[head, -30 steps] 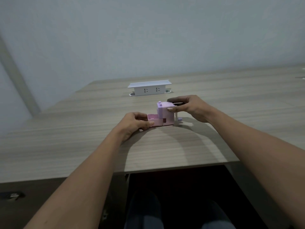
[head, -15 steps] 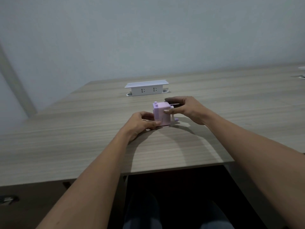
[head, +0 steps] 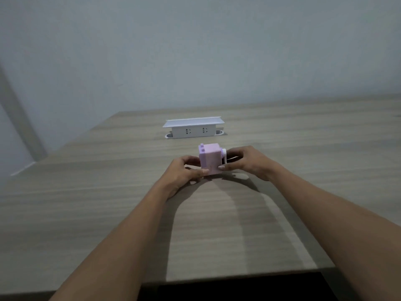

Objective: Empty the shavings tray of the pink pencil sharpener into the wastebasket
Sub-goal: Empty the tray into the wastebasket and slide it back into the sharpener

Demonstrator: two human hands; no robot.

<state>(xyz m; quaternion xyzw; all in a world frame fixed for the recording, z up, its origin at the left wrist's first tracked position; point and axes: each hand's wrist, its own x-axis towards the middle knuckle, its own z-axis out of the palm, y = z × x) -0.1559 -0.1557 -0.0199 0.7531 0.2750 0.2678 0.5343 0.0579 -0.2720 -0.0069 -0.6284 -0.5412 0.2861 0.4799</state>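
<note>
Tray pushed back in since a second ago, so probably emptied already. Pink pencil sharpener [head: 211, 159] on counter [head: 108, 213], pinched between left hand [head: 184, 172] and right hand [head: 249, 162] fingers. No wastebasket visible.

The left hand [head: 183, 173] covers the lower left corner of the small pink plastic pencil sharpener [head: 210, 159], so its shavings tray cannot be made out. The right hand [head: 249, 162] hides most of the pale crank on the far side. Both forearms run off the bottom edge. The wooden desk [head: 86, 203] is cut at both sides.
</note>
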